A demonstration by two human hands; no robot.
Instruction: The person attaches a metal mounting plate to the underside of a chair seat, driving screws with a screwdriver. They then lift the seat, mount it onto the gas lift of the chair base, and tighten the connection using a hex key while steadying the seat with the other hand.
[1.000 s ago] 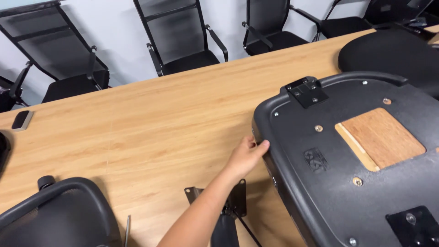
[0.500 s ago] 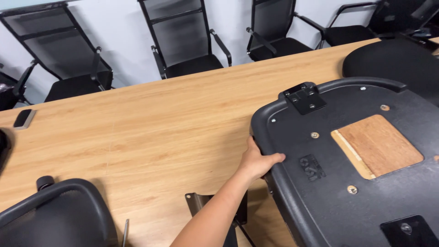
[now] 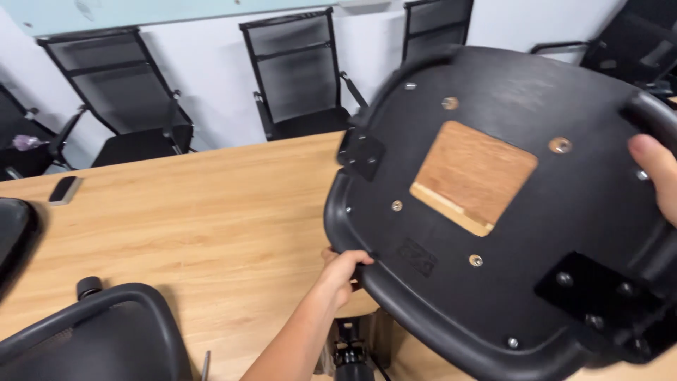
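A black plastic chair seat point(image 3: 508, 282) is tilted up off the wooden table point(image 3: 197, 212), its underside facing me, with a wooden patch point(image 3: 474, 176) in the middle and several bolts and black brackets. My left hand point(image 3: 343, 271) grips its lower left rim from below. My right hand point(image 3: 657, 176) holds the rim at the right edge, thumb on the underside.
A black chair part point(image 3: 106, 331) lies at the near left of the table, and a dark metal piece point(image 3: 352, 353) sits under the seat. A phone point(image 3: 65, 189) lies at the far left. Black mesh office chairs point(image 3: 300, 77) line the white wall behind.
The seat has been lifted from lying flat on the table to a steep tilt facing me. My right hand has come into view on its right rim.
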